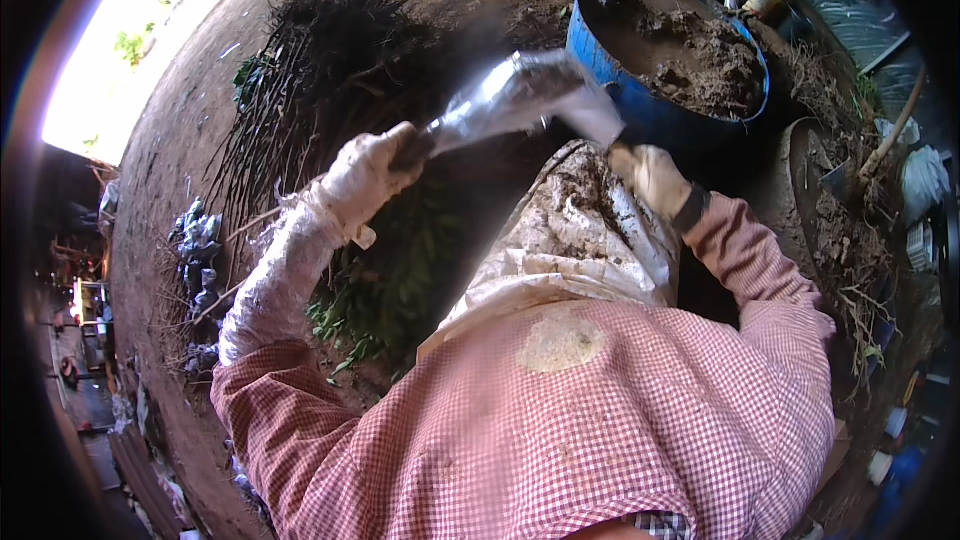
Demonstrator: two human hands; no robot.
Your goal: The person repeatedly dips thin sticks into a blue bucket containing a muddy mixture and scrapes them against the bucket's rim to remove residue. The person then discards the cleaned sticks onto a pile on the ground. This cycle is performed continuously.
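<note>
Between my two gloved hands stretches a clear plastic bag or sheet (517,94), blurred by motion, with something dark showing through it. My left hand (367,176), in a soiled white glove, grips its narrow end around a dark piece that I cannot make out. Plastic film also wraps my left forearm (277,292). At the other end, the fingers of my right hand (652,176) are closed on the plastic's edge. Below the plastic lies a muddy white plastic apron (577,240) over my lap. A bundle of thin-stemmed plants with dark roots (337,52) lies beyond my left hand.
A cut blue plastic drum (600,52) holding mud and brown water stands ahead to the right. Leafy green plants (397,270) lie by my left side. Crumpled silvery plastic wraps (199,262) rest on the dirt floor. Loose roots (862,307) and soil are at my right.
</note>
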